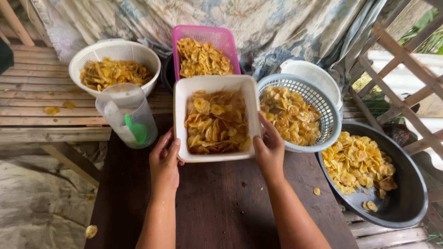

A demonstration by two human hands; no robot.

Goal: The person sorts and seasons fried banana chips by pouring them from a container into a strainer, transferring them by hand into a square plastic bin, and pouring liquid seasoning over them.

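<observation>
Two hands grip one container: my left hand [164, 159] clasps the near left corner of the square white tub [216, 118], and my right hand [268, 148] closes its fingers over the right rim. The tub, holding golden chips, sits at the far edge of the dark wooden worktop [217, 207]. Behind it stands a pink rectangular basket [204, 48] heaped with chips. To the left, a round white colander [114, 65] rests on a slatted bench [37, 99]; a clear jug [128, 114] with a green scoop [136, 129] stands just beside the tub. To the right lie a pale blue basket [302, 110] and a dark basin [392, 184], both carrying chips.
</observation>
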